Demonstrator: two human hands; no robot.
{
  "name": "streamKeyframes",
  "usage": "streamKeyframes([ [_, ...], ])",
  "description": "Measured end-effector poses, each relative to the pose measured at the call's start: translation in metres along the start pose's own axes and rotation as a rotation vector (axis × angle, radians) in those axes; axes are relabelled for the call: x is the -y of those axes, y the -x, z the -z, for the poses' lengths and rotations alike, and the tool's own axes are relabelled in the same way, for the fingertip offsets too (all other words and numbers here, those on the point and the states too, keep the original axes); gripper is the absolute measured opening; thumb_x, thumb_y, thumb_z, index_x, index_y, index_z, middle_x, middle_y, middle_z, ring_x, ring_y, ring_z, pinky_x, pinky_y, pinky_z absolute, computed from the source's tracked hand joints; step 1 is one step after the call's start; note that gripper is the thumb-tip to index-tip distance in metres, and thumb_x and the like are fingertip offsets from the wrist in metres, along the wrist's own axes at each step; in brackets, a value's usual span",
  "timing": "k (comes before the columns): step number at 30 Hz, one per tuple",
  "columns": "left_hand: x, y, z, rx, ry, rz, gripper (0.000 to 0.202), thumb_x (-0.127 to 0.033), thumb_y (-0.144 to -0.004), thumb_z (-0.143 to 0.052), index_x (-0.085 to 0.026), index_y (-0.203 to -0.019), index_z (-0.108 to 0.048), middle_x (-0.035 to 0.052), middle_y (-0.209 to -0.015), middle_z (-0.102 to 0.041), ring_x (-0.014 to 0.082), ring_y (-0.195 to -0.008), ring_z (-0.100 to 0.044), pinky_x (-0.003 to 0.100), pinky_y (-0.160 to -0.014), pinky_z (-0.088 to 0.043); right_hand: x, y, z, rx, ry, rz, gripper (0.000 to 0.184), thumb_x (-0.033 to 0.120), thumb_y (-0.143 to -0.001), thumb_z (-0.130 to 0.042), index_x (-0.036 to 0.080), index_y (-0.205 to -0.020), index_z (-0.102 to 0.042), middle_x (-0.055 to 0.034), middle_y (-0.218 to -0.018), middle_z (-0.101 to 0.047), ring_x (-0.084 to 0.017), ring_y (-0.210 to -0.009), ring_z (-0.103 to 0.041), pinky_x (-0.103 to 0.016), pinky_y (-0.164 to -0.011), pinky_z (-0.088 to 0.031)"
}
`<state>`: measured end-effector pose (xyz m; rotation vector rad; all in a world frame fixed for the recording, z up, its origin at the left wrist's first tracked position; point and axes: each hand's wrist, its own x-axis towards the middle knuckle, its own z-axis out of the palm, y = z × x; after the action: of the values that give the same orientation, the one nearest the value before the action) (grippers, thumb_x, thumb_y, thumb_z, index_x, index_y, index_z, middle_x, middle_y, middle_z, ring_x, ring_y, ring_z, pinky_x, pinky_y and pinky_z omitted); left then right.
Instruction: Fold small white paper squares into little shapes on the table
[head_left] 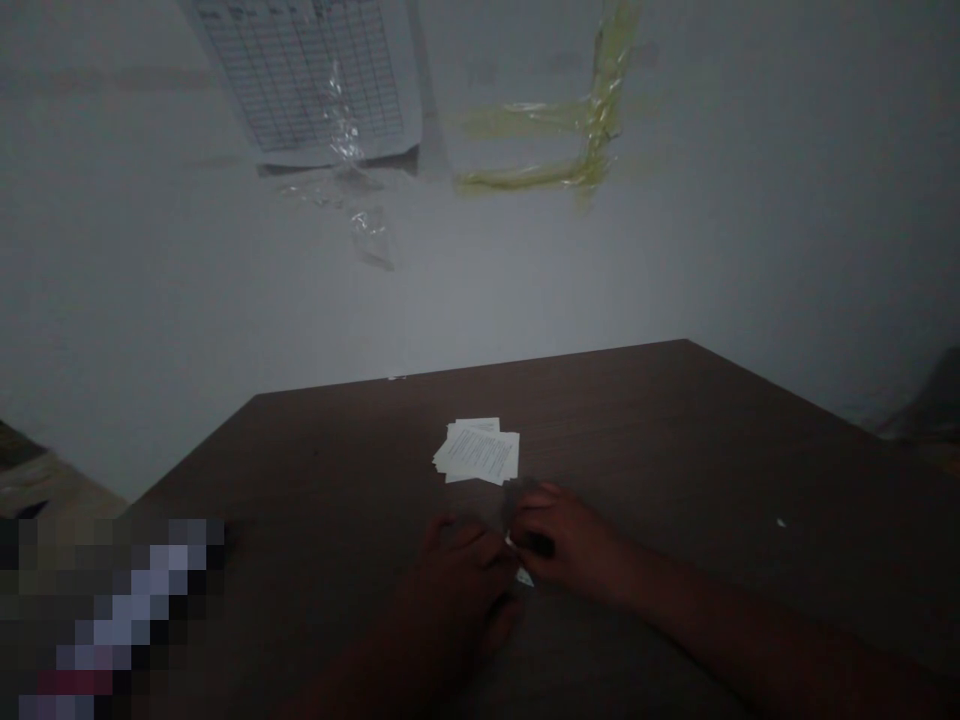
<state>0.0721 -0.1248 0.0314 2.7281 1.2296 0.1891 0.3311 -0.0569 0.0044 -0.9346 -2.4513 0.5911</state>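
Note:
My left hand [461,570] and my right hand [566,545] meet over the dark brown table [675,440], fingers curled together. Between them they pinch a small white scrap of paper [523,574], mostly hidden by the fingers. Just beyond the hands lies a small loose pile of white printed paper slips [478,452], apart from both hands. The light is dim and the fingers are hard to make out.
A grey wall rises behind the table. A gridded sheet [315,75] is taped to it at upper left, with yellowish tape strips [577,130] beside it. A tiny white fleck [781,522] lies on the table at right. A blurred patch covers the lower left corner.

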Motion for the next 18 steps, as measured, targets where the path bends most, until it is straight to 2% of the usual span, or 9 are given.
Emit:
streamKeyframes([
  [4, -0.005, -0.002, 0.009, 0.091, 0.03, 0.057, 0.034, -0.022, -0.114, -0.091, -0.029, -0.147, -0.092, 0.0082, -0.149, -0.093, 0.0415, -0.149, -0.085, 0.081, -0.15, -0.05, 0.002, 0.002, 0.006, 0.034, -0.031, -0.017, 0.015, 0.012, -0.102, -0.091, 0.025, -0.108, -0.085, -0.0063, -0.119, -0.087, -0.03, -0.117, -0.08, -0.053, -0.122, -0.061],
  [9, -0.004, -0.002, 0.01, 0.147, 0.046, 0.076, 0.046, -0.017, -0.113, -0.087, -0.029, -0.156, -0.089, 0.01, -0.154, -0.092, 0.0439, -0.152, -0.084, 0.086, -0.15, -0.046, 0.0, 0.006, 0.007, 0.055, -0.041, -0.031, 0.02, 0.016, -0.101, -0.095, 0.025, -0.115, -0.085, -0.0085, -0.127, -0.084, -0.033, -0.124, -0.077, -0.05, -0.115, -0.062],
  [14, 0.003, 0.006, 0.007, 0.09, 0.016, 0.033, 0.066, -0.008, -0.104, -0.084, -0.037, -0.163, -0.086, 0.0054, -0.158, -0.091, 0.042, -0.153, -0.083, 0.082, -0.149, -0.046, -0.003, 0.008, 0.004, 0.072, -0.016, -0.037, 0.026, 0.023, -0.101, -0.102, 0.025, -0.121, -0.085, -0.0101, -0.133, -0.084, -0.034, -0.127, -0.076, -0.05, -0.115, -0.062],
  [18, 0.006, 0.009, 0.004, 0.048, 0.025, 0.038, 0.066, -0.006, -0.101, -0.08, -0.038, -0.158, -0.09, 0.0015, -0.153, -0.092, 0.0392, -0.147, -0.085, 0.075, -0.149, -0.048, -0.002, 0.009, 0.006, 0.076, -0.001, -0.029, 0.027, 0.025, -0.102, -0.103, 0.025, -0.123, -0.086, -0.0103, -0.136, -0.085, -0.035, -0.13, -0.078, -0.049, -0.116, -0.063],
])
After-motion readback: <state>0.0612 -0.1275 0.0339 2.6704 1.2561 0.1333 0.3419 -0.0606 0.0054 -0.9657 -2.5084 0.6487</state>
